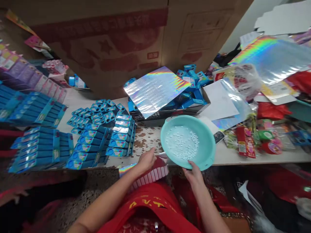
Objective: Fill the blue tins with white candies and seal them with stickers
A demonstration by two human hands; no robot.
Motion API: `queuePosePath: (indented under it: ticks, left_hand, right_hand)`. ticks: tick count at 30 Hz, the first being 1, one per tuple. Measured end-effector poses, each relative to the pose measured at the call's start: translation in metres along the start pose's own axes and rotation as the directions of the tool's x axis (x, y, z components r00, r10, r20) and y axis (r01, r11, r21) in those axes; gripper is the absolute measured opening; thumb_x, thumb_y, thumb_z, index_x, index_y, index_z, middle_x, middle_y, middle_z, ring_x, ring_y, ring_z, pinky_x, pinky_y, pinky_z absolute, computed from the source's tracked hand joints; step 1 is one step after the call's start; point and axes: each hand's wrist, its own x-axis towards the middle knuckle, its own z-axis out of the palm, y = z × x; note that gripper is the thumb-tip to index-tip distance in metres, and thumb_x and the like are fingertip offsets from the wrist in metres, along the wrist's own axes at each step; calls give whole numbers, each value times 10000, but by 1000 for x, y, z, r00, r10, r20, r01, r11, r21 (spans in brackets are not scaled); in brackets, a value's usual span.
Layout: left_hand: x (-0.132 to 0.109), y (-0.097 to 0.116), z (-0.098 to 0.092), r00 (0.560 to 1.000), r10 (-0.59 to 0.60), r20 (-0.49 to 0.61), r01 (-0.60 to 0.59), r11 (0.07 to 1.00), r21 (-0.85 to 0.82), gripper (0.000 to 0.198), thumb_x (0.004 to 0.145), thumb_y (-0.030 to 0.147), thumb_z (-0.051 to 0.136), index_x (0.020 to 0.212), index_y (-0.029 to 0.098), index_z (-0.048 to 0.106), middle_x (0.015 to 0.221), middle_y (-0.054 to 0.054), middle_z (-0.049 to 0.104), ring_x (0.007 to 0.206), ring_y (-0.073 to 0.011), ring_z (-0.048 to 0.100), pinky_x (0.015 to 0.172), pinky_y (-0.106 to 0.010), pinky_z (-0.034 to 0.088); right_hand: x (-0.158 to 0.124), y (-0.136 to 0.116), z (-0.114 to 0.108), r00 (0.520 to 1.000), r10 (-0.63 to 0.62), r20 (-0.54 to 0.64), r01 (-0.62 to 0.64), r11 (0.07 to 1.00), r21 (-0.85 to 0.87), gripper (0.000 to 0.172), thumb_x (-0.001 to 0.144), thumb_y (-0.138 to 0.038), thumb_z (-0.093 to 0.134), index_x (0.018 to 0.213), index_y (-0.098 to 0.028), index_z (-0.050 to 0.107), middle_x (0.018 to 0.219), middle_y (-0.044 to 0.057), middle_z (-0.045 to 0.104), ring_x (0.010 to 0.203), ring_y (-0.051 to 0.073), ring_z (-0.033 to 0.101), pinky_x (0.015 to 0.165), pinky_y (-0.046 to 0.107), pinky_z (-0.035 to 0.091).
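A round turquoise plastic basin (pixel 210 142) with many small white pellets (pixel 182 142) in it sits tilted at the table's front edge. My right hand (pixel 194 173) grips its near rim, thumb over the inside. To the left of the basin is my left hand (pixel 147 160), its fingers curled closed; what they hold, if anything, is hidden. Under and beside that hand a row of small pink-and-white boxes (pixel 154 175) lies by the table edge, above my lap. A shiny rainbow sheet (pixel 126 169) pokes out to the left of my left wrist.
Stacked blue boxes (pixel 119 142) and loose blue ones (pixel 94 113) fill the left side. Behind the basin, a black carton (pixel 167 113) of blue packets lies partly under a holographic sheet (pixel 155 90). A large cardboard box (pixel 109 48) blocks the back. Right: a phone (pixel 219 137) and colourful packets (pixel 245 142).
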Motion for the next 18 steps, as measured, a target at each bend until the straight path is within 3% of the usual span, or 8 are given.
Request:
queuePosePath:
  ticks: [4, 7, 8, 11, 12, 14, 16, 18]
  left_hand:
    - [1, -1, -11, 998, 22, 57, -24, 999, 27, 255, 860, 256, 423, 982, 190, 637, 907, -67, 689, 888, -221, 624, 690, -263, 385]
    - [-12, -7, -17, 998, 50, 38, -53, 997, 60, 235, 872, 264, 432, 966, 193, 635, 906, -73, 692, 875, -224, 631, 683, -264, 388]
    - [-17, -8, -18, 998, 61, 26, -63, 994, 85, 238, 881, 269, 427, 977, 195, 632, 907, -77, 694, 874, -226, 634, 691, -267, 392]
    - [-34, -3, -18, 997, 82, 4, -81, 984, 160, 260, 907, 281, 397, 994, 206, 630, 875, -84, 697, 848, -229, 643, 708, -276, 402]
    - [-39, -2, -17, 996, 85, -2, -84, 982, 171, 266, 913, 280, 388, 996, 209, 631, 871, -86, 698, 841, -228, 645, 708, -277, 405]
    - [-48, -2, -17, 996, 90, -13, -87, 982, 169, 280, 923, 278, 371, 1003, 208, 630, 879, -90, 699, 839, -225, 647, 711, -279, 409]
    - [-55, -12, -17, 997, 75, -23, -71, 985, 157, 296, 933, 307, 360, 1008, 206, 629, 893, -97, 698, 849, -229, 647, 717, -284, 412]
    - [-63, -35, -18, 1000, 11, -26, -6, 988, 156, 314, 936, 357, 362, 998, 208, 631, 883, -100, 697, 854, -238, 648, 718, -292, 413]
  right_hand:
    - [-24, 8, -18, 992, 29, 122, -10, 988, -155, 272, 766, -411, 639, 969, -238, 589, 927, 20, 679, 860, 195, 663, 765, 394, 567]
    - [-58, 27, -24, 935, -194, 296, 324, 804, -499, 395, 634, -495, 739, 852, -184, 629, 876, 61, 665, 832, 220, 640, 769, 388, 543]
    - [-69, 31, -20, 862, -322, 392, 501, 662, -558, 393, 629, -493, 743, 842, -178, 641, 881, 68, 660, 837, 219, 627, 795, 387, 527]
    - [-91, 37, 8, 513, -517, 685, 852, 207, -481, 378, 696, -484, 695, 942, -197, 680, 1028, 97, 647, 993, 245, 582, 927, 420, 446]
    - [-93, 39, 20, 434, -470, 768, 894, 123, -430, 367, 706, -479, 689, 959, -213, 692, 1048, 97, 655, 1021, 253, 575, 945, 427, 429]
    - [-91, 45, 44, 379, -265, 887, 925, 81, -371, 272, 735, -464, 667, 878, -241, 725, 930, 77, 703, 911, 248, 616, 880, 405, 451]
    - [-82, 52, 61, 385, -67, 920, 920, 112, -377, 210, 768, -440, 634, 752, -257, 736, 768, 51, 720, 742, 224, 633, 761, 357, 469]
    - [-70, 59, 70, 433, -2, 901, 895, 123, -430, 212, 755, -434, 641, 685, -256, 734, 697, 35, 719, 660, 210, 628, 677, 320, 458]
